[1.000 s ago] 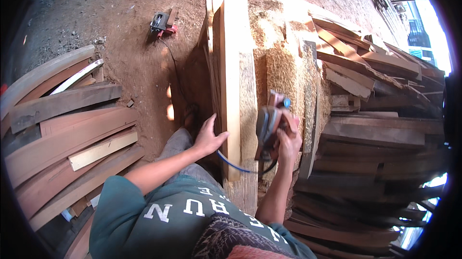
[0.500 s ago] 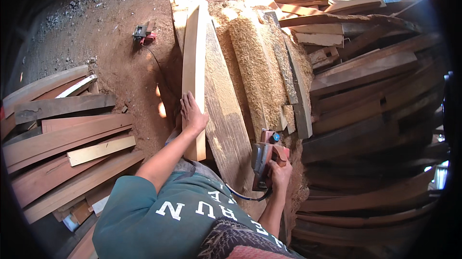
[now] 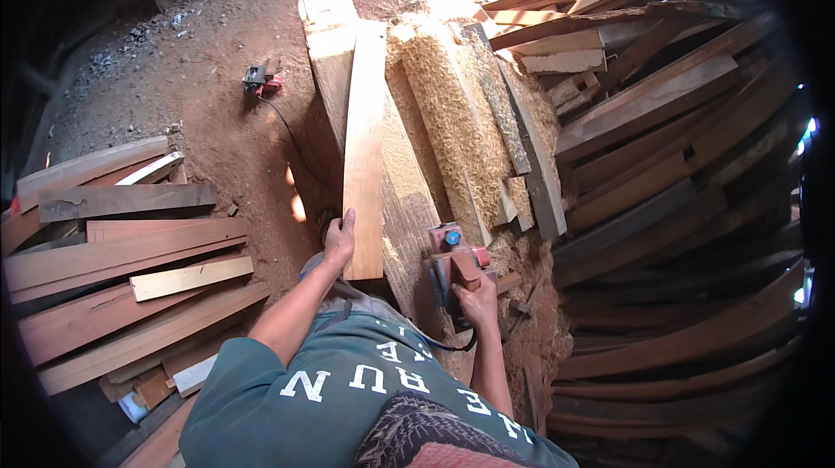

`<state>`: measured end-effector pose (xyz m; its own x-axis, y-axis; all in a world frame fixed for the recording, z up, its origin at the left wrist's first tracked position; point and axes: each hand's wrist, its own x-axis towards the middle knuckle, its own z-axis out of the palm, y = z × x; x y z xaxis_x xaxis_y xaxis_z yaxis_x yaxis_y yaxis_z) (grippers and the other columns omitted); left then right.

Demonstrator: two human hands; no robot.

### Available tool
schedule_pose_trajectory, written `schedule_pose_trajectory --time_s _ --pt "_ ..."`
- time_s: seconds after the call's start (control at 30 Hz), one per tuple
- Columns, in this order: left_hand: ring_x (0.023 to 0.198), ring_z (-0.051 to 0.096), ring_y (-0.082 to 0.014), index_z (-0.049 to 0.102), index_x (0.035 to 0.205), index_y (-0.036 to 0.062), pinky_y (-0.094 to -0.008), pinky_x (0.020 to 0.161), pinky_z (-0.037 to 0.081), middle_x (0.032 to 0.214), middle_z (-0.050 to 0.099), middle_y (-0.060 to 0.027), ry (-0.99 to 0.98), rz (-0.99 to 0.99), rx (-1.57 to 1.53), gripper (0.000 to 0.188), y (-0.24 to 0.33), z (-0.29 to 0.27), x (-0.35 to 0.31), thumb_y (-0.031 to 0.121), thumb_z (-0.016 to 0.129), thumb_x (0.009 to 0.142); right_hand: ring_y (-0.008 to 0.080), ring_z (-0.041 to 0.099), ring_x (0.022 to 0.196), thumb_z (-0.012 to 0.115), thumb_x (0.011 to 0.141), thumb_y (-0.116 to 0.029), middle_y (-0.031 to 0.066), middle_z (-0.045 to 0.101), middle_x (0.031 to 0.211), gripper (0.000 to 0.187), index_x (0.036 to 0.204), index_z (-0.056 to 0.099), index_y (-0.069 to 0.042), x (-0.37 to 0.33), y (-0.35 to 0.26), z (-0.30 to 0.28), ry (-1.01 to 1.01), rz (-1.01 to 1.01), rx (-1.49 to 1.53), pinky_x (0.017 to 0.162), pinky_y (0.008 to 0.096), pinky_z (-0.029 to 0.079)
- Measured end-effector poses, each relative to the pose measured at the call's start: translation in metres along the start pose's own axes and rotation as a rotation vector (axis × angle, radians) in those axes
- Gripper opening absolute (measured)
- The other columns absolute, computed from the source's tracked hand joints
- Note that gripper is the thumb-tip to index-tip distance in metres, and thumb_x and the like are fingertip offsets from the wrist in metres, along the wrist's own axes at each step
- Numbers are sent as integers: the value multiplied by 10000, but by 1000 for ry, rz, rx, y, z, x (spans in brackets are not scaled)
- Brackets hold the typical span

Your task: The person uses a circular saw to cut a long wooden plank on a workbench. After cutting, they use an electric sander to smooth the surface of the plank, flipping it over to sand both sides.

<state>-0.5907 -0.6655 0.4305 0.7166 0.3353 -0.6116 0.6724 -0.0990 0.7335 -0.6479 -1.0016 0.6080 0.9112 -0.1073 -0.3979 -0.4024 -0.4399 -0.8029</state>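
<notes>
A pale wooden board [image 3: 365,146] lies lengthwise ahead of me, its near end close to my waist. At its left edge, near that end, my left hand [image 3: 338,244] grips it with the thumb up; the other fingers are partly hidden. My right hand [image 3: 477,301] is closed round the handle of an electric hand planer [image 3: 442,281], red and dark with a blue knob. The planer is to the right of the board's near end, over a wide, rough plank [image 3: 407,207] dusted with shavings. Its cable runs back toward my body.
Curled shavings [image 3: 452,120] heap up right of the plank. A second red power tool [image 3: 261,81] sits on the dirt floor at left, its cord trailing toward me. Stacked boards [image 3: 165,255] lie at left, and a large pile of dark timber [image 3: 670,172] fills the right.
The board has turned to show a broader face. My left hand has gone from lying on top to gripping its left edge. The planer has moved left in my right hand.
</notes>
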Motion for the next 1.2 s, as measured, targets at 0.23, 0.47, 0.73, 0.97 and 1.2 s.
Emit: schedule_pose_trajectory --time_s 0.23,0.47,0.73,0.97,1.2 --pt "1199 679 -268 365 1607 7 -413 1058 545 1487 583 -164 -310 129 -468 741 186 -50 -92 432 651 1071 166 715 1038 805 815 -39 74 776 1096 396 1200 733 12 -6 61 23 -159 44 -19 939 345 563" --pt "1280 655 -240 278 1663 37 -401 1069 568 1496 546 -177 -577 299 -748 708 288 -91 -116 235 601 1065 189 718 1061 819 801 -58 97 776 1134 462 1246 720 16 -32 69 10 -163 61 -45 977 360 556" --pt "1088 758 -244 564 1410 -62 -391 993 619 1239 738 -180 -680 204 -936 464 320 -122 -101 270 574 1085 207 709 1112 816 796 -55 113 772 1187 505 1286 710 13 -35 75 5 -172 23 -75 1015 374 546" --pt "1053 776 -284 543 1418 -92 -403 937 659 1213 743 -224 -683 333 -978 486 328 -141 -100 262 562 1085 177 699 1117 798 806 -32 85 767 1188 511 1309 709 -3 -32 81 6 -191 71 -52 1020 356 544" --pt "977 786 -265 567 1385 -78 -387 861 670 1150 759 -201 -775 281 -1122 448 317 -152 -89 257 565 1088 176 699 1146 800 808 -35 86 764 1220 528 1327 711 -11 -30 82 6 -211 97 -31 1028 359 544"
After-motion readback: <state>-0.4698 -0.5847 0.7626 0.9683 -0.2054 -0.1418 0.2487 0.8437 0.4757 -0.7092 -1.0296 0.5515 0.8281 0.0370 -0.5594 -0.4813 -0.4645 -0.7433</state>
